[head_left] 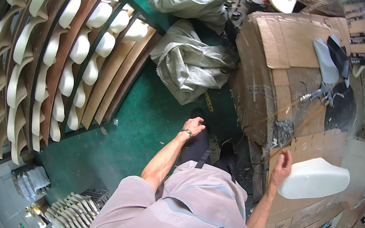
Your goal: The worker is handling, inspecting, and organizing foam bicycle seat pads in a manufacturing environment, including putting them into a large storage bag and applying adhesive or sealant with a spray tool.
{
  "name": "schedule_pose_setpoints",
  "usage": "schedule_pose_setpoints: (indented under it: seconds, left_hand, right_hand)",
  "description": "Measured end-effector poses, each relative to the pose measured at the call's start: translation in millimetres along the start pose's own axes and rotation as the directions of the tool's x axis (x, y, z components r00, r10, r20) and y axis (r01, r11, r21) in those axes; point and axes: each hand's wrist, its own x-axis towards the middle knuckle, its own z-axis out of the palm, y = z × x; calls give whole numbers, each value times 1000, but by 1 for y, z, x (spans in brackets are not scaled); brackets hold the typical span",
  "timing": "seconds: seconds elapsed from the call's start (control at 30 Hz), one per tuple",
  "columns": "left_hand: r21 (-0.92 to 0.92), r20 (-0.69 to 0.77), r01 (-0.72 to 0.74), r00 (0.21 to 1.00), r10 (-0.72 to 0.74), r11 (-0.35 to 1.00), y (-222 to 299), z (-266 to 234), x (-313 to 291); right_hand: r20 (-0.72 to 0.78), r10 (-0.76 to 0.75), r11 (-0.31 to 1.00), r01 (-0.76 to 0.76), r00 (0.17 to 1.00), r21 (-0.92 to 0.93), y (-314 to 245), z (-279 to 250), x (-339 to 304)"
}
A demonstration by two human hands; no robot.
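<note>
White moulded part held at a cardboard-covered bench.
A rack (58,62) of white parts stood left; the left hand (194,126) hung empty, fingers loosely curled; the right hand (282,167) gripped a white part (316,180) resting on the cardboard (287,44).

Pale lilac short-sleeved shirt (197,206) — dark trousers (196,149) — wrist bracelet (186,132).

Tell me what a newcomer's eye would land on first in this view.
First, the tall rack on the left, its slanted shelves packed with rows of cream-white moulded pieces. Next, the white moulded piece that the right hand holds over the cardboard-covered bench on the right, where a spray gun lies. The left hand hangs empty above the green floor, near crumpled grey sacks.
</note>
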Motion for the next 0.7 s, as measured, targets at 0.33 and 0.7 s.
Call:
schedule_pose_setpoints:
  seconds: [0.33,0.7]
  left_hand:
    - [-53,26,338,941,-337,940,-131,-101,25]
    - [-191,-151,86,982,-116,978,-131,-107,138]
  right_hand:
    - [696,78,947,164,714,-275,-51,197,-22]
    - [909,145,822,464,391,-331,9,372,64]
